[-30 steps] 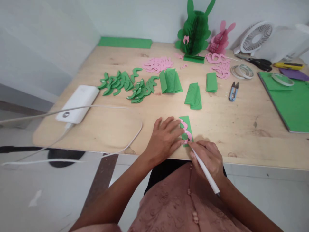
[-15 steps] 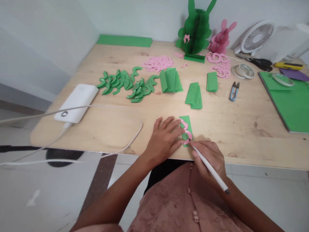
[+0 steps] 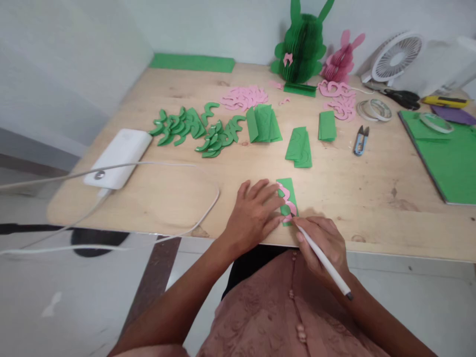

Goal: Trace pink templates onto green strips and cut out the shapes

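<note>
Near the table's front edge lies a small green paper piece (image 3: 287, 186) with a curvy pink paper cutout (image 3: 290, 208) on top. My left hand (image 3: 253, 212) is spread flat, its fingertips pressing on the left side of the cutout and the green paper. In my right hand (image 3: 326, 246) is a white pen (image 3: 323, 258), its dark tip against the cutout's lower right edge. Beyond them lie folded green papers (image 3: 299, 147) with drawn curved outlines, and another green stack (image 3: 263, 123). Curved green cutouts (image 3: 219, 139) are heaped to the left.
A white power bank (image 3: 118, 157) with cables is at the left. Pink cutouts (image 3: 244, 97), a green honeycomb paper rabbit (image 3: 303, 49) and a white fan (image 3: 396, 57) stand or lie at the back. Thread snips (image 3: 360, 141), tape rolls (image 3: 374, 109) and green sheets (image 3: 453, 168) are to the right.
</note>
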Motion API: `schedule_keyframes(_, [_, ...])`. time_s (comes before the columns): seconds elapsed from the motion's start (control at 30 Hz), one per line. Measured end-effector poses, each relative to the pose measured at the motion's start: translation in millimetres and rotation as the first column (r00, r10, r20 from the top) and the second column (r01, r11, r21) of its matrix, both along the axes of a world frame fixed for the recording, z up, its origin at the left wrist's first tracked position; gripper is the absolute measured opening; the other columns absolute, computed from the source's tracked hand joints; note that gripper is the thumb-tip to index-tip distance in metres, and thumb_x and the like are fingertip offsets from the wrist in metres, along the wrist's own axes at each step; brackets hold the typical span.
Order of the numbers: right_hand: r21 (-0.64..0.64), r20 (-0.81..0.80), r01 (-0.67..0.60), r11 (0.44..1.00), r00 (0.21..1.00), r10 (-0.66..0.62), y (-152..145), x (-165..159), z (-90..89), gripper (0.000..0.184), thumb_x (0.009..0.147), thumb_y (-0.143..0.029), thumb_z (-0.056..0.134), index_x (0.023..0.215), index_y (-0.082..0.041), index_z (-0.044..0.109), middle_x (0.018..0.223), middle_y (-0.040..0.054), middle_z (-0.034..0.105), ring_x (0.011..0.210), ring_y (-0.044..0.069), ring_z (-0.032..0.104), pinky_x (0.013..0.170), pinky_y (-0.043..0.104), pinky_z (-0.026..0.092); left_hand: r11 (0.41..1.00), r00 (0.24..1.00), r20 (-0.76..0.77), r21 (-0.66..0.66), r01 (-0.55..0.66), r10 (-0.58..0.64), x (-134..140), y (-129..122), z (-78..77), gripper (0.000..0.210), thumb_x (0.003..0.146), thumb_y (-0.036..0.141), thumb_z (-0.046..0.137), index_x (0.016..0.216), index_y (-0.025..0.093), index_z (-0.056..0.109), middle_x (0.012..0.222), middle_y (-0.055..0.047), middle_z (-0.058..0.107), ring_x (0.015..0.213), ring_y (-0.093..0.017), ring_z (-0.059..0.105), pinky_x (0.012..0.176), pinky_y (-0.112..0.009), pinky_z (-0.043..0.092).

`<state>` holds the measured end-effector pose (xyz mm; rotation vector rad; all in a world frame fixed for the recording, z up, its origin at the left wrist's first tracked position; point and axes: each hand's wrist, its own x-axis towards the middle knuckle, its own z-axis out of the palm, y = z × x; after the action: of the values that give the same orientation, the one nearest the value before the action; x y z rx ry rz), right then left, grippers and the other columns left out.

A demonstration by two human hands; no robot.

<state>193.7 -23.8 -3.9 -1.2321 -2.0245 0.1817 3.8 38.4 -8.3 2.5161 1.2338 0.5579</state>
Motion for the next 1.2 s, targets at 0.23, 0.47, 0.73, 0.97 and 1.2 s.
schedule_keyframes(0.23, [0.014,-0.002,-0.010,1.000,1.000,0.010,0.0,-0.2,0.3,0.031,0.084,-0.008,0.055,0.114,-0.015,0.062,0.092,0.0094,0.073,0.082,0.023,0.064,0.073,0.038,0.050,1.000,1.000,0.004,-0.003,0.000,0.000,0.2,0.1,0.5,0.026,0.090,0.038,0.050,0.110,0.028,0.062,0.136,-0.003,0.053,0.131,-0.027,0.037,0.109,-0.049,0.020])
schedule_keyframes(0.47, [0.018,0.009,-0.014,1.000,1.000,0.014,-0.3,0.9,-1.6,0.032,0.085,-0.009,0.054,0.116,-0.015,0.061,0.092,0.0091,0.073,0.082,0.022,0.064,0.073,0.038,0.050,1.000,1.000,0.000,-0.005,0.004,-0.004,0.0,0.1,0.7,0.026,0.090,0.038,0.049,0.111,0.028,0.062,0.136,-0.003,0.052,0.132,-0.027,0.036,0.108,-0.050,0.021])
schedule_keyframes(0.73, [0.012,-0.008,-0.011,1.000,1.000,0.011,-0.4,0.4,-0.8,0.031,0.084,-0.008,0.055,0.113,-0.015,0.062,0.093,0.0093,0.073,0.083,0.023,0.065,0.073,0.038,0.051,1.000,1.000,0.000,0.004,0.001,-0.001,-0.2,0.1,-0.1,0.027,0.089,0.037,0.051,0.112,0.028,0.062,0.135,-0.004,0.053,0.131,-0.027,0.037,0.109,-0.049,0.020])
schedule_keyframes(0.97, [0.007,-0.015,-0.013,1.000,1.000,0.013,-0.5,-0.2,0.2,0.029,0.083,-0.007,0.056,0.111,-0.014,0.063,0.090,0.0096,0.073,0.081,0.023,0.064,0.072,0.038,0.050,1.000,1.000,0.004,-0.016,0.004,-0.004,-0.2,0.0,0.6,0.027,0.089,0.037,0.050,0.112,0.028,0.062,0.137,-0.004,0.052,0.132,-0.028,0.036,0.109,-0.051,0.020])
schedule_keyframes(1.2, [0.009,-0.006,-0.014,1.000,1.000,0.014,-0.4,0.8,-0.9,0.031,0.084,-0.009,0.055,0.113,-0.014,0.063,0.091,0.0096,0.073,0.081,0.022,0.064,0.073,0.038,0.050,1.000,1.000,0.007,-0.020,0.004,-0.004,0.0,0.0,0.7,0.028,0.089,0.037,0.050,0.112,0.027,0.062,0.136,-0.004,0.053,0.132,-0.027,0.036,0.109,-0.050,0.019])
